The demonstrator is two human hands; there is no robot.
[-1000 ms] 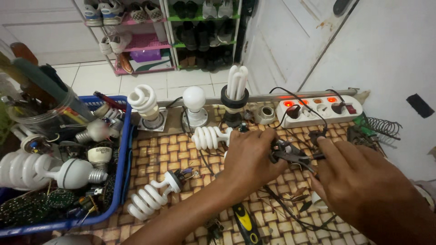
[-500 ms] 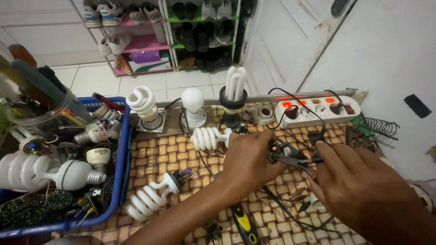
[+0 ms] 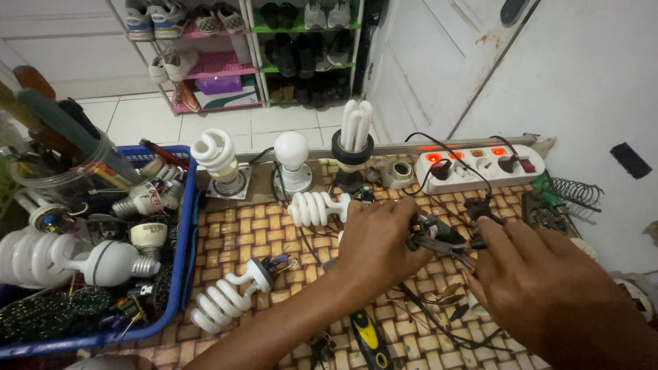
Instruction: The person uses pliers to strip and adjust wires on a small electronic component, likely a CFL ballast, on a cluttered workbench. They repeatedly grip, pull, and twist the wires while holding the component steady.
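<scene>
Both your hands pinch that small dark wired part (image 3: pixel 439 236) over the woven mat (image 3: pixel 233 233) — left hand (image 3: pixel 377 240), right hand (image 3: pixel 531 281) — wires loose, white spiral bulbs (image 3: pixel 312 207) waiting, looks mid-repair.

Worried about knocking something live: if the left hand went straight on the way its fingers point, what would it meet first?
Probably the small tangled wired part that the left hand already touches; beyond it, the white power strip. Depth is unclear.
</scene>
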